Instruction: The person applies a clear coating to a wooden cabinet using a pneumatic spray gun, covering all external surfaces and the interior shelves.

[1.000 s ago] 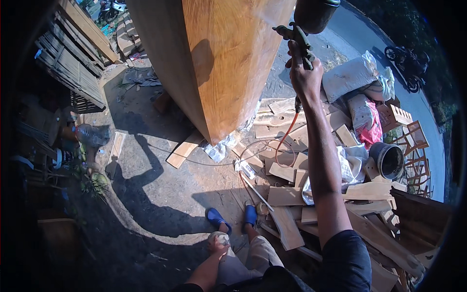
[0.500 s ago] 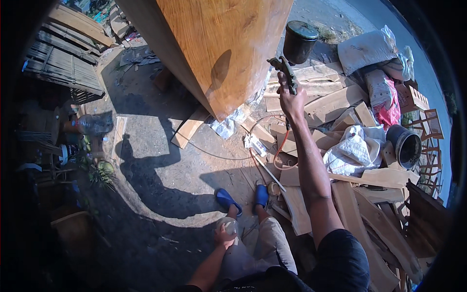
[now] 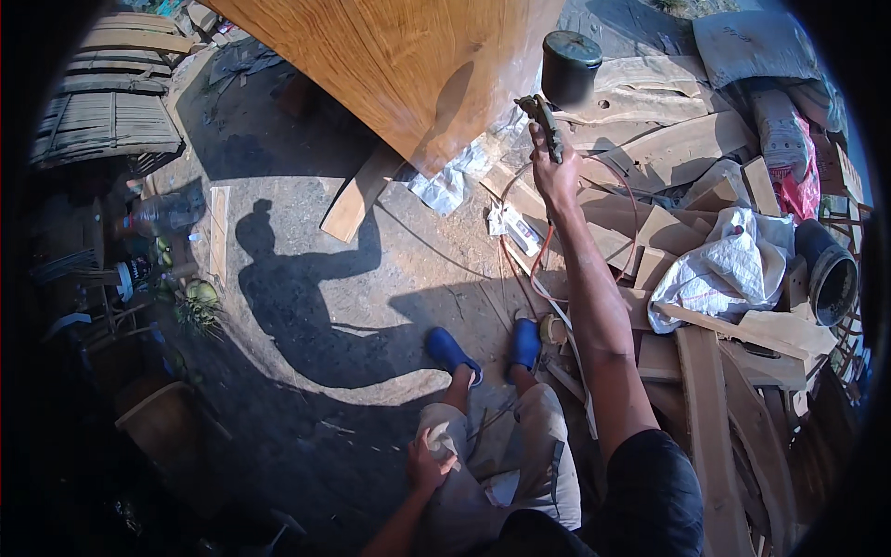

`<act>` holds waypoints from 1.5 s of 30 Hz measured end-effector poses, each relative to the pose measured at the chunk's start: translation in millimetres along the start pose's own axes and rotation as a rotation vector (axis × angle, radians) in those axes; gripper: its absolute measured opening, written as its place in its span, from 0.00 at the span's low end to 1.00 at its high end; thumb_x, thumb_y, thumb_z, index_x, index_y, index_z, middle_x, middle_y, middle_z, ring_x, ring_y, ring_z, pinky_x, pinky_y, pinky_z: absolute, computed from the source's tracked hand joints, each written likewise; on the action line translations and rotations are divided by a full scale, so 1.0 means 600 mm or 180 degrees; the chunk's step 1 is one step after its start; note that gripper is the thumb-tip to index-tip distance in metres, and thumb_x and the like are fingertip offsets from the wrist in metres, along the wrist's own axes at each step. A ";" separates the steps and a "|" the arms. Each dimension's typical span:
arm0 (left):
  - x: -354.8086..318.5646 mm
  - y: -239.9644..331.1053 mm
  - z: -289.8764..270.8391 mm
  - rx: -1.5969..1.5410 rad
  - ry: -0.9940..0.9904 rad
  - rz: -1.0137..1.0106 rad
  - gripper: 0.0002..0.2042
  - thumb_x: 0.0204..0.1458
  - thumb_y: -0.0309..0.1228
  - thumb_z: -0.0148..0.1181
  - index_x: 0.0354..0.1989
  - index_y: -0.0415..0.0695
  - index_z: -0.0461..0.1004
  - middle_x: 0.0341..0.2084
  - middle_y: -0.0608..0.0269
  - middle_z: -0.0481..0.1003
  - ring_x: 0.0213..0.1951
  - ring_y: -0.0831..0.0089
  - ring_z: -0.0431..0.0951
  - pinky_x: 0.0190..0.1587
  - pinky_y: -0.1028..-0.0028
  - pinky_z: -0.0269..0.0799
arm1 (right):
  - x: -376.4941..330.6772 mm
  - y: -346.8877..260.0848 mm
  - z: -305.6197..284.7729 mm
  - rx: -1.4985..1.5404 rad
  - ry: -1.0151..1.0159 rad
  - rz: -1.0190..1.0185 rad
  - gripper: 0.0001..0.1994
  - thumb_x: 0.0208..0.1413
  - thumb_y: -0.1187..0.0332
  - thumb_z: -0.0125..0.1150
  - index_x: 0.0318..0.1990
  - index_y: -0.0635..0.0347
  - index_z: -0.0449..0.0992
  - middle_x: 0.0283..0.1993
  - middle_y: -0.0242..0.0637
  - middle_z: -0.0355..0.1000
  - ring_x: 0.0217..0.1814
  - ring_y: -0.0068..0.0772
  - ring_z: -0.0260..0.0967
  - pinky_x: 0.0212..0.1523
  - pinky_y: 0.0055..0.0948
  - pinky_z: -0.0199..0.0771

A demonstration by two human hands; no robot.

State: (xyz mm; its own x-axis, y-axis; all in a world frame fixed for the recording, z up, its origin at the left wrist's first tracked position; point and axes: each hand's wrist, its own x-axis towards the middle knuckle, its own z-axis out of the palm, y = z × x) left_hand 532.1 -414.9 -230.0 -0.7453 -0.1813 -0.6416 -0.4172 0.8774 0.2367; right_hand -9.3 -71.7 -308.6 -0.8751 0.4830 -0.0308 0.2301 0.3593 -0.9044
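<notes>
One sack point(image 3: 756, 56) bears illegible marks — right grip point(image 3: 555, 176) holds a spray gun point(image 3: 542, 119).

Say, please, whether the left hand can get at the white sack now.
Probably not: the left hand rests near the left knee, with the right arm between it and the white sack.

Compared with 1 s ago, the right hand point(image 3: 557, 178), gripping a dark metal spray gun point(image 3: 551, 139), is closer to the bottom corner of the glossy orange-brown wooden panel point(image 3: 390, 70). The gun's round black cup point(image 3: 570, 70), at the view's upper edge then, sits farther in at 1 o'clock. The dark shadow point(image 3: 452, 102) on the panel is narrower and nearer that corner. The thin orange-red hose point(image 3: 545, 243) now shows toward 3 o'clock past the forearm point(image 3: 601, 306). The black motorcycle, at 2 o'clock then, is out of sight.
</notes>
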 end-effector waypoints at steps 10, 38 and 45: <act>0.008 0.049 -0.043 -0.0479 -0.0071 -0.0337 0.44 0.34 0.32 0.77 0.65 0.47 0.64 0.51 0.45 0.70 0.53 0.44 0.74 0.54 0.55 0.73 | -0.017 0.190 0.099 -0.0282 -0.0106 0.0110 0.26 0.61 0.44 0.62 0.43 0.64 0.81 0.25 0.58 0.75 0.28 0.52 0.77 0.33 0.45 0.73; 0.014 0.061 -0.037 -0.0398 0.0246 -0.0421 0.43 0.26 0.28 0.73 0.62 0.50 0.69 0.48 0.45 0.72 0.52 0.44 0.75 0.55 0.54 0.73 | -0.001 0.355 0.152 -0.0459 -0.0345 0.0435 0.36 0.59 0.35 0.58 0.51 0.65 0.79 0.30 0.64 0.76 0.36 0.64 0.79 0.39 0.52 0.74; -0.009 0.042 -0.025 -0.0286 -0.0151 -0.0201 0.43 0.35 0.38 0.77 0.65 0.51 0.65 0.51 0.46 0.69 0.52 0.45 0.75 0.52 0.54 0.75 | 0.003 0.131 0.013 -0.0283 -0.0186 0.0012 0.27 0.63 0.43 0.59 0.43 0.66 0.80 0.19 0.40 0.68 0.23 0.32 0.67 0.29 0.38 0.68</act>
State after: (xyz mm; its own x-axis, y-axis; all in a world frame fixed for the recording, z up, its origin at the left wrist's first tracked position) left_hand 517.9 -398.6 -209.5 -0.6914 -0.2119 -0.6907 -0.5091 0.8212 0.2577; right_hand 3.7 -48.6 -383.0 -0.8969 0.4380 -0.0613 0.2681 0.4282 -0.8630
